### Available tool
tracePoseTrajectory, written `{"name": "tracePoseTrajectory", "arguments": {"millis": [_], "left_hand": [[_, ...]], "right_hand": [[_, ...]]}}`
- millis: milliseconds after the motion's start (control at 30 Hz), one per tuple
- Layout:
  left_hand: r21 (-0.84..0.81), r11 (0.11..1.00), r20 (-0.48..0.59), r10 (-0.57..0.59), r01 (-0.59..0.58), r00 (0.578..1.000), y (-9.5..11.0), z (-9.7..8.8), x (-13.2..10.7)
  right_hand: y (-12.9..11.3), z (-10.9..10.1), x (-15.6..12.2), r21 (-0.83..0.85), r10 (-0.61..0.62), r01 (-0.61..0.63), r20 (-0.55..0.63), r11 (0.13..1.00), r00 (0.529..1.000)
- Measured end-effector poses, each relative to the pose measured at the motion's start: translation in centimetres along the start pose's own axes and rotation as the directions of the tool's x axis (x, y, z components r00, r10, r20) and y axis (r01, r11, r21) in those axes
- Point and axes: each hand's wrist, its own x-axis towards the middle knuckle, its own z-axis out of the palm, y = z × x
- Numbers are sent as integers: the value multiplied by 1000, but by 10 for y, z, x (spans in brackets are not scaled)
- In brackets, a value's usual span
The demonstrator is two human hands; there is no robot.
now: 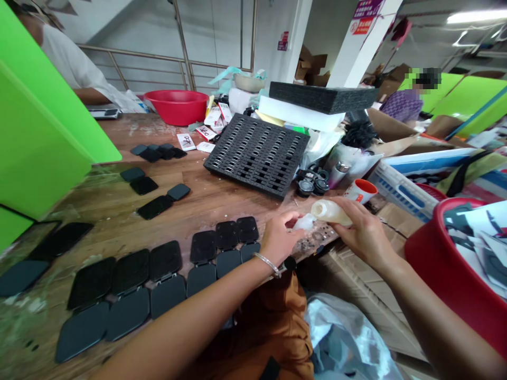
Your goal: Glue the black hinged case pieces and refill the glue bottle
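Observation:
My right hand (pixel 362 232) is wrapped round a small squeeze bottle (pixel 330 211) of pale yellowish liquid, lying on its side and pointing left. My left hand (pixel 279 237), with a metal bangle at the wrist, pinches the bottle's white cap (pixel 304 222) at the nozzle end. Both hands hover over the near right edge of the wooden table (pixel 206 195). Just left of my left hand lie rows of open black hinged cases (pixel 225 245).
A black slotted tray (pixel 257 153) leans behind the hands, with small black jars (pixel 312 186) and an orange-rimmed cup (pixel 362 190) beside it. A red basin (pixel 178 105) stands far back, a red bucket (pixel 443 269) at right. Other people sit at far left and far right.

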Motion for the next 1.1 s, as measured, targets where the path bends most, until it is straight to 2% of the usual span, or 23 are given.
{"name": "tracePoseTrajectory", "arguments": {"millis": [400, 1100], "left_hand": [[-12, 1000, -1, 4, -4, 1000, 9, 0, -1], [-41, 999, 0, -7, 7, 1000, 6, 1, 1]], "right_hand": [[-3, -7, 5, -10, 12, -12, 8, 1000, 1000], [0, -12, 8, -1, 3, -3, -2, 1000, 1000]]}}
